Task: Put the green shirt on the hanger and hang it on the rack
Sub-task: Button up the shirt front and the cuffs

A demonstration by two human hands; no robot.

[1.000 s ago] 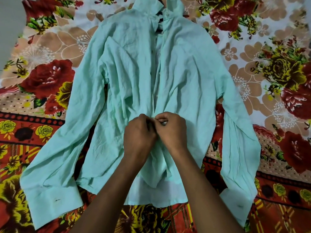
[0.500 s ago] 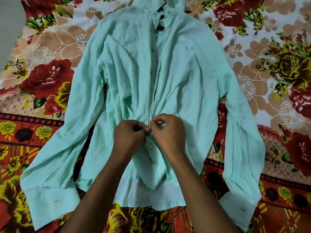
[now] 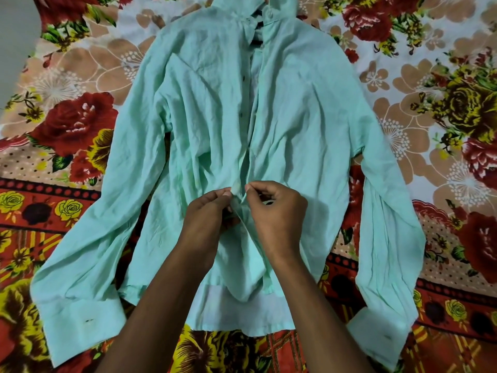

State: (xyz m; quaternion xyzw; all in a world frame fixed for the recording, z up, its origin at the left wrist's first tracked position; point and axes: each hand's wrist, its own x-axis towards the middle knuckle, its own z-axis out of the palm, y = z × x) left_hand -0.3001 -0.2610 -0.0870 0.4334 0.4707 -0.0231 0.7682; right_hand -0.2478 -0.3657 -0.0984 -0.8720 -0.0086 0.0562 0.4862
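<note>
The green shirt [image 3: 209,109] lies front up on a floral bedsheet, collar at the top, both long sleeves spread out to the sides. Something dark, perhaps the hanger, shows inside the collar opening [image 3: 256,39]. My left hand [image 3: 207,219] pinches the left edge of the front placket low on the shirt. My right hand [image 3: 277,214] pinches the right edge just beside it, fingertips almost touching. Several dark buttons run up the placket above my hands. No rack is in view.
The floral bedsheet [image 3: 430,109] in red, yellow and tan covers the whole surface around the shirt. A strip of grey floor or wall [image 3: 13,36] shows at the upper left. The shirt's cuffs [image 3: 80,327] reach near the bottom corners.
Both hands have moved slightly down the front placket and shifted left a little, keeping their pinch on the two edges. The shirt body stayed flat on the sheet.
</note>
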